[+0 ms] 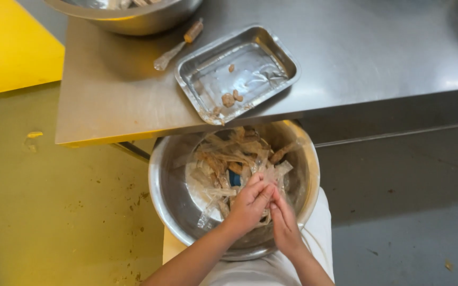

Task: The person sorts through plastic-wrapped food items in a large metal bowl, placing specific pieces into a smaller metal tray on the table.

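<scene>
Together, the left hand (247,204) and right hand (284,225) pinch a clear wrapper (267,182) over the steel bowl (160,182). It looks light, limp and greasy; best gripped at its 12 o'clock end.

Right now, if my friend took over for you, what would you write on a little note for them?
Left hand: pinching a clear plastic strip, over the big metal bowl.
Right hand: pressed against the left, fingers on the same strip.
Bowl: on the lap, below the table edge, holding a pile of clear wrappers.
Foil tray on the table: a few brown pieces.
Done: many wrappers are empty in the bowl.
Left: the strip in hand.
</scene>
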